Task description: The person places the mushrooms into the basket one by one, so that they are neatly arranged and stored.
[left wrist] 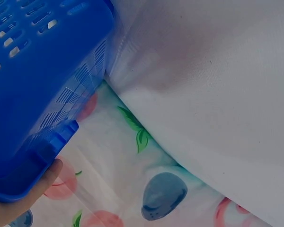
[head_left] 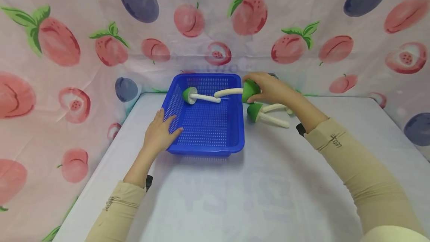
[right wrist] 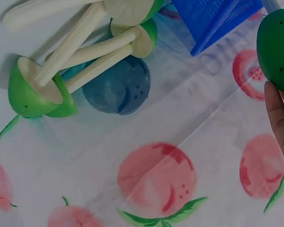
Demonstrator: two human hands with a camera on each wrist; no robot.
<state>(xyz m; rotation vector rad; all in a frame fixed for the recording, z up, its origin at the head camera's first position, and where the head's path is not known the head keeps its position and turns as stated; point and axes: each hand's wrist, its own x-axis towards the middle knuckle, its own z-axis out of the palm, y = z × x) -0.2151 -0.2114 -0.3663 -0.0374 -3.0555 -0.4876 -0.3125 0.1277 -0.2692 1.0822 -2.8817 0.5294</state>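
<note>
My right hand (head_left: 270,88) grips a toy mushroom by its green cap (head_left: 249,91); the pale stem points left above the blue basket's right rim. In the right wrist view the held toy mushroom (right wrist: 279,49) shows at the right edge. Inside the basket (head_left: 205,148) lies another green-capped toy mushroom (head_left: 205,98), near the back. My left hand (head_left: 158,133) rests on the basket's left rim with fingers spread. The left wrist view shows one finger (left wrist: 45,182) along the rim (left wrist: 61,135).
Right of the basket, several more toy mushrooms (head_left: 273,119) lie in a pile on the white table (head_left: 268,182). The right wrist view shows their crossed stems (right wrist: 68,45) closely. A fruit-print cloth (head_left: 215,18) hangs behind the table and along its left side.
</note>
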